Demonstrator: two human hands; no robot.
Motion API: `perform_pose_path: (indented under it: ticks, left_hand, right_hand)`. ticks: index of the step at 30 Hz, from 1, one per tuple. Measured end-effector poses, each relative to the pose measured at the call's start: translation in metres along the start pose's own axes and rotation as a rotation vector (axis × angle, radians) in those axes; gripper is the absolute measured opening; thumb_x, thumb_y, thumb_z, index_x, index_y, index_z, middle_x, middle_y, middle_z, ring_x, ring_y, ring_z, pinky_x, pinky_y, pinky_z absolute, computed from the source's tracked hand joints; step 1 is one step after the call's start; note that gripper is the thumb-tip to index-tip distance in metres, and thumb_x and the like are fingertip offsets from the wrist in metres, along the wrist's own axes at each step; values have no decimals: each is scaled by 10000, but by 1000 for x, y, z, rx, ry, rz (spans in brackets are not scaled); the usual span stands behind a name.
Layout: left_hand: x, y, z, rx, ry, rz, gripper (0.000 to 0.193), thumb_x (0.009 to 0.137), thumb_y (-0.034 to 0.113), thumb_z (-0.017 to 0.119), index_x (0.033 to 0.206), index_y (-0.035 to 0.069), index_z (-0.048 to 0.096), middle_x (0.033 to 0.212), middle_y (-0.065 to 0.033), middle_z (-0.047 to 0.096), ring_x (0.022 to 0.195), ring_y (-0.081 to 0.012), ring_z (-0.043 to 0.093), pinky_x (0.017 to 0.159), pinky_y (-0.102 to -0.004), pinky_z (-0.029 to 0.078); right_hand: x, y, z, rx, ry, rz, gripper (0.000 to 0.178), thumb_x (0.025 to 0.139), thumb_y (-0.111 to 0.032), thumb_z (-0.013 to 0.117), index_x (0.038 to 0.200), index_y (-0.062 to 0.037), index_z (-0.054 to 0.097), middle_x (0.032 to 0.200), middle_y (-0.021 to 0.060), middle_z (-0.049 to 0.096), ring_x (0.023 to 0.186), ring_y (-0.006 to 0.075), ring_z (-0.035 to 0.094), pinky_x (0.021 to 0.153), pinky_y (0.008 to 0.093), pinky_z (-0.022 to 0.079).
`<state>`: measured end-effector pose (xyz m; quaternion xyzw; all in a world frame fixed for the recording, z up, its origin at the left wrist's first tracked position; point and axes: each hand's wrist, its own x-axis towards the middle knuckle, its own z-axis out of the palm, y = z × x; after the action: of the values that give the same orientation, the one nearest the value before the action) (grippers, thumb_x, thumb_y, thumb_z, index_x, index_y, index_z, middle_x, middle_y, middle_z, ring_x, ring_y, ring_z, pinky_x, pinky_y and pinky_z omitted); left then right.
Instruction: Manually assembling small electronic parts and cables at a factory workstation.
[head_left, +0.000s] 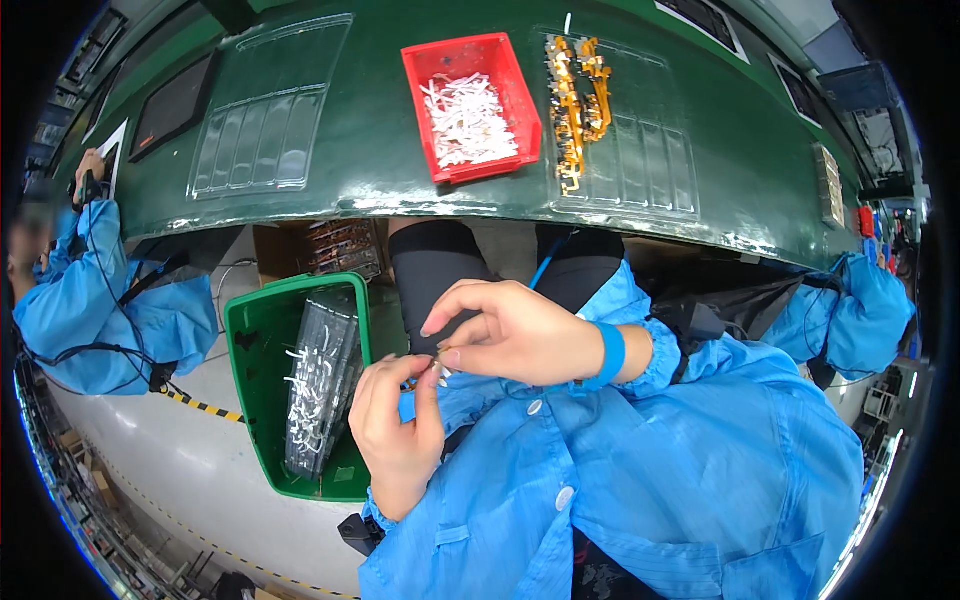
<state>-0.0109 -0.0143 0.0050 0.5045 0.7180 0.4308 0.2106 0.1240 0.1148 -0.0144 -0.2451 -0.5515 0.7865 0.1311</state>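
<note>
Above my lap, in front of the blue smock, my two hands come together at the fingertips. My left hand (395, 425) pinches a small gold-and-white piece (442, 371) between thumb and fingers. From the right, my right hand (520, 335), with a blue band at its wrist, pinches at the same piece. Fingers cover most of it, so its kind does not show. On the green table (380, 120) beyond stands a red bin (425, 150) of white strips (470, 120). Right of it, orange flex circuits (568, 110) lie on a clear plastic tray (655, 165).
Left of my legs, a green bin (258, 420) on the floor holds clear trays with white scraps (320, 390). Another clear tray (255, 135) lies on the table's left. Co-workers in blue sleeves (165, 320) sit at both sides. The table's front edge runs over my knees.
</note>
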Motion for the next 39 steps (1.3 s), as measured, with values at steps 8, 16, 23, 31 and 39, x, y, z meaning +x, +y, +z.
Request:
perform_pose_path:
  ticks: [8,16,23,31,39]
  left_hand:
    - [-4,-4,2,-58,29,-33,130,881,-25,599,1011,-30,586,930,-145,644,864,-238,639,786,-331,493]
    - [5,-9,6,-44,18,101,163,838,-49,631,987,-19,574,908,-159,641,882,-305,657,823,-386,504]
    - [3,-13,11,-245,64,-40,102,825,-50,642,886,-13,570,862,-154,641,892,-303,659,888,-414,495]
    - [-4,-25,6,-56,151,187,142,821,-106,617,899,-12,545,884,-135,614,863,-280,618,825,-375,496]
    - [-11,-32,-7,319,256,364,166,793,-92,635,883,5,535,940,-156,616,858,-310,598,805,-414,491]
  right_hand:
    - [10,3,-11,185,-254,255,228,966,-169,587,1012,44,651,972,83,685,888,114,659,785,260,541]
    - [3,-12,-7,-519,-106,-252,132,923,-92,610,956,34,628,900,116,654,806,227,660,715,337,522]
    - [5,-9,-5,-491,-157,-390,103,896,-60,604,937,29,636,874,158,638,766,290,641,671,370,500]
    - [12,-13,8,-428,-165,-164,119,863,-63,613,899,41,660,801,161,657,700,268,641,623,349,494]
    - [24,-15,22,-370,-201,31,159,917,-105,609,924,43,669,812,99,676,714,124,644,637,288,515]
